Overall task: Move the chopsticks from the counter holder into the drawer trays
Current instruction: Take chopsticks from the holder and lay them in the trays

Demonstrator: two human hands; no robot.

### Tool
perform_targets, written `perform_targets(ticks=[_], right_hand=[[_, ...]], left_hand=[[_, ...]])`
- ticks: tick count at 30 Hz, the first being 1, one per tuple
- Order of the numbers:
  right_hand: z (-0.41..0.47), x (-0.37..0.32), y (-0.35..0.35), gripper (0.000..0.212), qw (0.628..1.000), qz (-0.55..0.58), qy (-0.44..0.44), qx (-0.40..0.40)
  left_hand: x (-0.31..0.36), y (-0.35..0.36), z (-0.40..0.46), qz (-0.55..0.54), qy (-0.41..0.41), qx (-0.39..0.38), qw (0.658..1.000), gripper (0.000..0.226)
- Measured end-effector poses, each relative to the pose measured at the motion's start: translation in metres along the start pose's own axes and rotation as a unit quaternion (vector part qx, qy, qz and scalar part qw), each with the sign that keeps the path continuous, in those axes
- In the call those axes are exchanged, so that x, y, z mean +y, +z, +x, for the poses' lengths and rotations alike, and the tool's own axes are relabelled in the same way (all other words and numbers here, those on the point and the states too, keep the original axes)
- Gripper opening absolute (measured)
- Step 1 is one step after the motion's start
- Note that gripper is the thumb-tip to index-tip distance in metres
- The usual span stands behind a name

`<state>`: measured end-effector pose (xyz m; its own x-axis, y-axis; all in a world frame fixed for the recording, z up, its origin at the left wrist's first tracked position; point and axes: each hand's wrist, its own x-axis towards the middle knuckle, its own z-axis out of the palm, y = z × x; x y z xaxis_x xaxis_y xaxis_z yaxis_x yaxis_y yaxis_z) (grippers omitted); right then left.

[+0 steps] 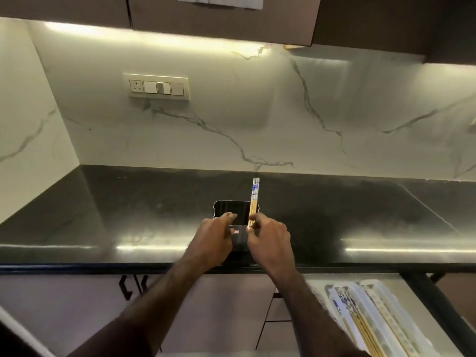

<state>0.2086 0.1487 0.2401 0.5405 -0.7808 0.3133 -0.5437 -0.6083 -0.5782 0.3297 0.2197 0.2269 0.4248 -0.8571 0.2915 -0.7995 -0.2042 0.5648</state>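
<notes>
Standing upright in the right-hand corner of the dark holder point(231, 212): a small bunch of chopsticks point(254, 199), wooden shafts below, blue-and-white patterned tops above the rim. Right at their base, the right hand point(270, 240), fingertips curled in and pinched at the shafts just above the holder's front edge; whether actually clamped or only touching, impossible to tell. Just across the holder's mouth, the left hand point(213, 240), fingers half curled, tips resting on the front rim, apparently steadying it, nothing else in its grasp. Between the two hands, the holder's front face with a small red label. Beneath both hands, the glossy black counter point(103, 215). Below and to the right of the right forearm, an open drawer point(417, 313) with two pale trays point(381, 292) side by side; in the left one, more chopsticks point(358, 320) lying lengthwise, patterned ends toward the counter; contents of the right one too blurred to tell. Far beyond the hands, a veined marble backsplash point(257, 112), with a switch panel point(158, 86) up and to the left.
</notes>
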Motion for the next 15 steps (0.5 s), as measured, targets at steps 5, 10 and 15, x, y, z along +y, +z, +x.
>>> perform_targets(ticks=[5, 10, 15], right_hand=[[0.054, 0.021, 0.026, 0.027, 1.0, 0.005, 0.018, -0.005], [0.108, 0.048, 0.05, 0.016, 0.996, 0.021, 0.078, -0.039], [0.133, 0.065, 0.07, 0.011, 0.992, 0.02, 0.111, -0.062]], left_hand=[[-0.013, 0.018, 0.054, -0.039, 0.003, 0.008, 0.999, 0.038], [-0.018, 0.041, 0.118, -0.127, -0.033, 0.036, 0.991, 0.028], [-0.029, 0.068, 0.171, -0.127, -0.063, 0.071, 0.987, 0.027]])
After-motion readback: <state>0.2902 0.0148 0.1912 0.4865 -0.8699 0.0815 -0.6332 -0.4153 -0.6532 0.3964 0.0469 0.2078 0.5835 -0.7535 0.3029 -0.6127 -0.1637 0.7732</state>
